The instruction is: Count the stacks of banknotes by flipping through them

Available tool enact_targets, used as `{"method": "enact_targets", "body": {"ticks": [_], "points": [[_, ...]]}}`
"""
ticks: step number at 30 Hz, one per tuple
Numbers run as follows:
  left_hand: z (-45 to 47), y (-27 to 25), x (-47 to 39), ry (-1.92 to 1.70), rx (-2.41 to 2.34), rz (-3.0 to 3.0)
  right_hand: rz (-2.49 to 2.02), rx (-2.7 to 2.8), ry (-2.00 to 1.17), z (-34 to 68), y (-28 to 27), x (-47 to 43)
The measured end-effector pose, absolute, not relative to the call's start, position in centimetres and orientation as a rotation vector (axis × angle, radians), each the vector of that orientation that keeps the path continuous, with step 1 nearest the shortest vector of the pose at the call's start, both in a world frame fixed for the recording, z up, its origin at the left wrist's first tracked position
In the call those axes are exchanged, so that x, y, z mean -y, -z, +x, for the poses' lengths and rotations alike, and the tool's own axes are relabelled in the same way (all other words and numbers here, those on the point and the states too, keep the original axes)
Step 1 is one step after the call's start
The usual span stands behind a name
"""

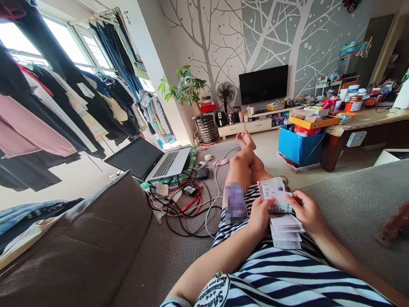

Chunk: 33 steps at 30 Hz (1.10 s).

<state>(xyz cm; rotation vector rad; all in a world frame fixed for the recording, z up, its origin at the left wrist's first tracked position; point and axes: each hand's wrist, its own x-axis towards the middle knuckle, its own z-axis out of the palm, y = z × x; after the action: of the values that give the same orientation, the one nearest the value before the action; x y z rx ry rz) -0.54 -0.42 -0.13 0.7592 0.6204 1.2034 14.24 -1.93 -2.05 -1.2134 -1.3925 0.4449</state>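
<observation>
A fanned stack of banknotes [273, 190], the front one printed with a 5, is held upright above my lap. My left hand [260, 215] is closed on the stack's left side, thumb over the front. The thumb and fingers of my right hand [309, 211] pinch the right edge of a note in the same stack. Below the hands, several pale paper notes [286, 232] lie overlapping on my striped clothing [287, 273]. A phone-like rectangle with a blurred screen [235, 202] rests on my thigh, left of my left hand.
An open laptop [166, 164] sits on the grey sofa [179, 251], with tangled cables [188, 204] beside my legs. A brown sofa arm or cushion [96, 238] rises at the left. Beyond my feet stand a television [263, 84] and a blue box [300, 147].
</observation>
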Motion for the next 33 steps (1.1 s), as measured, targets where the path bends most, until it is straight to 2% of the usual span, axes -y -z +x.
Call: {"method": "enact_targets", "body": {"ticks": [16, 33], "points": [[-0.8, -1.5, 0.8, -1.253, -0.722, 0.782, -1.094, 1.35, -0.62, 13.4, 0.4, 3.5], [-0.8, -1.1, 0.7, -1.235, -0.701, 0.781, -1.033, 1.315, -0.622, 13.3, 0.3, 3.5]]}}
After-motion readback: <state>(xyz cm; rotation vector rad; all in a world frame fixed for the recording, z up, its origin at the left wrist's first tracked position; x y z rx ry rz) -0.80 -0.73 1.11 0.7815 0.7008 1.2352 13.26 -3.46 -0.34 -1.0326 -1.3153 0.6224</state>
